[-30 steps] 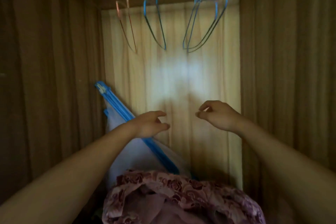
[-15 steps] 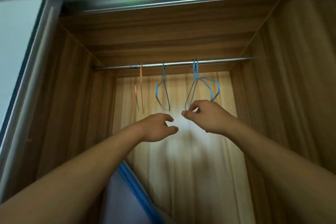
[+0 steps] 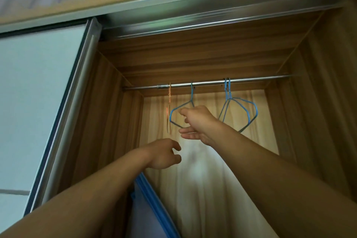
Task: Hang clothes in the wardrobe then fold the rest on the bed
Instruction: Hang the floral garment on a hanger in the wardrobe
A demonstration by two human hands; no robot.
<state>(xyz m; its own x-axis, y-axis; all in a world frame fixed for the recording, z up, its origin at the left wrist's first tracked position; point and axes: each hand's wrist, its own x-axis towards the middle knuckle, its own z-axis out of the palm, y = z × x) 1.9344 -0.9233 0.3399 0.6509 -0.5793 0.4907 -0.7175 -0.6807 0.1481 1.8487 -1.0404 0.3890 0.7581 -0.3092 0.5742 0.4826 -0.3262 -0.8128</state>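
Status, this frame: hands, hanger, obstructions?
Right hand open at single blue hanger on rail, no grip. Left hand lower, empty. Path unobstructed.

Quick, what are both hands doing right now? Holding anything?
Left hand: open, loosely curled, holding nothing.
Right hand: open, fingers spread at the blue hanger, not gripping it.

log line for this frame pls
stage: reach for single blue hanger | right hand: open, at hanger | left hand: open, empty | rail: no clothes hung

Blue hangers (image 3: 239, 114), orange hanger (image 3: 168, 110)
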